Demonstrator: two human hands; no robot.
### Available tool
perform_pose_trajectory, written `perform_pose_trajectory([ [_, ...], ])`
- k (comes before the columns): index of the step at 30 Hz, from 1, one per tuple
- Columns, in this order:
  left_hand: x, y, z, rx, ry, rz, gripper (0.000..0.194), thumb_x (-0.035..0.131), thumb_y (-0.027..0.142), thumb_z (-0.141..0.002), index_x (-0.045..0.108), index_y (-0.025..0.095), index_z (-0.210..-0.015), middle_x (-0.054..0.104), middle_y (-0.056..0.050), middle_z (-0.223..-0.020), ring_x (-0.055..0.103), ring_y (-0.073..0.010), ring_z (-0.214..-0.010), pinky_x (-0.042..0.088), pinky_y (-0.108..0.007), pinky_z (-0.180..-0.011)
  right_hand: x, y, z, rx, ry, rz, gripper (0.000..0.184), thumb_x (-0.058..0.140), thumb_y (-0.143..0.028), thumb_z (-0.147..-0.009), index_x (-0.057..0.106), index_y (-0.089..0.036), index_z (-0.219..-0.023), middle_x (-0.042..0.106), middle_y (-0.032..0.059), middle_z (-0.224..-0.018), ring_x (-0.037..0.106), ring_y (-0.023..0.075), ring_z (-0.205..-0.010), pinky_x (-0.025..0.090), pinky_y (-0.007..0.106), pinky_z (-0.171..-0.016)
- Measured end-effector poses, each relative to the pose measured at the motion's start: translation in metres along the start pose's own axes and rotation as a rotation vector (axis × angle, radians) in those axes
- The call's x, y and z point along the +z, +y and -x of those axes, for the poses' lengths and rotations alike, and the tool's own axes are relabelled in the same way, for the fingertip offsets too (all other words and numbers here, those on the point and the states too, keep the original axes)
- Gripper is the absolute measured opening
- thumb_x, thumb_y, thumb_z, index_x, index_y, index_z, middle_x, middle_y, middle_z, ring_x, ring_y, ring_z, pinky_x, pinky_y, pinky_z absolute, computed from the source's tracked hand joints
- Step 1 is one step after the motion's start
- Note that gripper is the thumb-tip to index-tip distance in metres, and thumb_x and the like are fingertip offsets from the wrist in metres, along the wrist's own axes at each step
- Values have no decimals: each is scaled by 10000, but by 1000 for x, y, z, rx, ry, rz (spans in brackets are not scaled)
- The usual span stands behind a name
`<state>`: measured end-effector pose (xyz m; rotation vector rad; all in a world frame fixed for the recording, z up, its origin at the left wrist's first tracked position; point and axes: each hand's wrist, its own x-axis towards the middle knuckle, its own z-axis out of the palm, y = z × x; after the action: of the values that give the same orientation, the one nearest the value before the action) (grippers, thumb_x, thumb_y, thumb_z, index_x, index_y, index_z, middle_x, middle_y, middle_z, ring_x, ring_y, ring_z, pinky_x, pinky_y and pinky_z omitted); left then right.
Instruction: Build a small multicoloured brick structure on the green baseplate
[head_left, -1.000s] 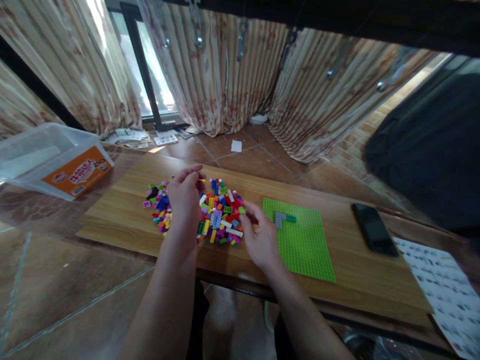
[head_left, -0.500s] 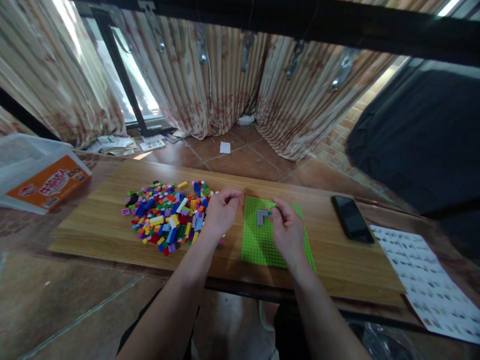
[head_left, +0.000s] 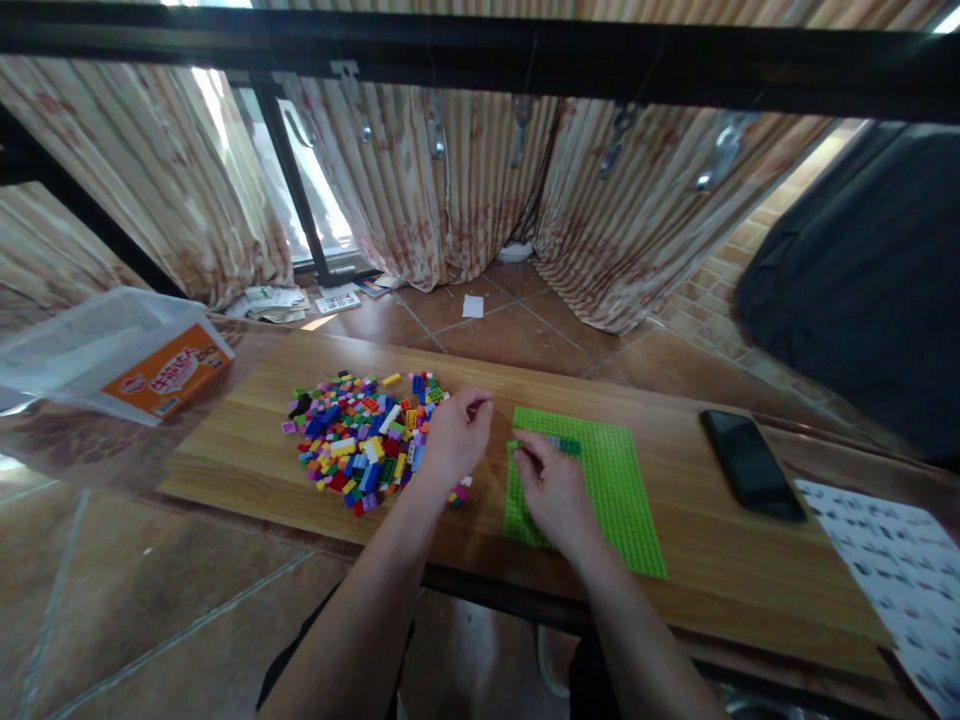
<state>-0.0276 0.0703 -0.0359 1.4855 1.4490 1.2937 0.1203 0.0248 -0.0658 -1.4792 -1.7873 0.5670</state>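
My right hand (head_left: 553, 488) is over the left part of the light green baseplate (head_left: 619, 500), its fingers pinched on a small light green brick (head_left: 514, 444) at the plate's left edge. Just beyond its knuckles, a dark green brick (head_left: 571, 447) sits on the plate beside grey bricks (head_left: 553, 441), which the hand partly covers. My left hand (head_left: 454, 440) hovers between the plate and a heap of mixed toy bricks (head_left: 360, 445). Its thumb and fingers are curled together; whatever they hold, if anything, cannot be made out.
On the wooden board (head_left: 232, 440) a black phone (head_left: 752, 465) lies right of the baseplate. A printed sheet (head_left: 892, 580) lies at the far right. At the far left stands a clear plastic box (head_left: 97, 340) with an orange label. A dark bar (head_left: 480, 35) crosses overhead.
My right hand has moved left across the baseplate, from beside the grey bricks to the plate's left edge. A dark green brick now shows beside the grey ones. The whole view has shifted.
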Motion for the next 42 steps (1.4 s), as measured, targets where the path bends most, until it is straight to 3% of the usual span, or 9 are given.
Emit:
perform_pose_trajectory([
  [4, -39, -10, -18, -29, 246, 62, 144, 609, 194, -745, 728, 159, -818, 665, -9, -686, 543, -111, -584, 406, -213, -565, 17, -10, 7, -28, -133, 125, 308, 477, -224, -916, 668, -191, -1155, 738, 106, -1073, 695, 248, -946, 524, 382, -846],
  [7, -62, -15, -27, -123, 346, 153, 189, 632, 229, -712, 720, 141, -854, 617, 16, -618, 478, -87, -500, 340, -196, -483, 24, -16, 7, -31, -151, 173, 304, 475, -216, -925, 659, -189, -1165, 726, 102, -1104, 690, 240, -953, 515, 365, -847],
  [11, -77, -12, -30, -186, 408, 262, 228, 617, 214, -681, 708, 122, -870, 644, -2, -667, 486, -78, -492, 335, -184, -456, 27, -18, 5, -25, -141, 186, 293, 516, -269, -921, 652, -189, -1167, 726, 94, -1070, 682, 219, -900, 510, 344, -810],
  [16, -79, -7, -29, -190, 428, 289, 215, 628, 221, -666, 707, 123, -840, 635, -1, -640, 484, -75, -480, 326, -177, -443, 30, -15, 4, -40, -169, 155, 298, 522, -329, -927, 653, -191, -1156, 720, 75, -999, 669, 211, -847, 508, 352, -797],
  [20, -81, -8, -28, -197, 441, 302, 205, 636, 218, -665, 713, 128, -833, 644, -5, -636, 479, -72, -471, 324, -174, -441, 33, -17, 1, -83, -126, 117, 274, 481, -270, -944, 670, -218, -1136, 700, 71, -1017, 654, 205, -902, 500, 349, -831],
  [29, -75, -7, -26, -178, 345, 330, 149, 669, 196, -644, 713, 129, -769, 593, 21, -563, 456, -66, -465, 329, -173, -443, 51, -27, -15, -130, -148, 163, 279, 512, -196, -922, 702, -239, -1121, 609, 75, -1039, 613, 203, -916, 506, 337, -822],
  [42, -56, -9, -22, -169, 262, 291, 126, 672, 186, -647, 727, 144, -752, 603, 23, -574, 453, -78, -494, 315, -183, -466, 52, -28, -18, -161, -138, 106, 197, 466, -188, -943, 659, -217, -973, 616, 62, -1029, 601, 195, -948, 490, 337, -859],
])
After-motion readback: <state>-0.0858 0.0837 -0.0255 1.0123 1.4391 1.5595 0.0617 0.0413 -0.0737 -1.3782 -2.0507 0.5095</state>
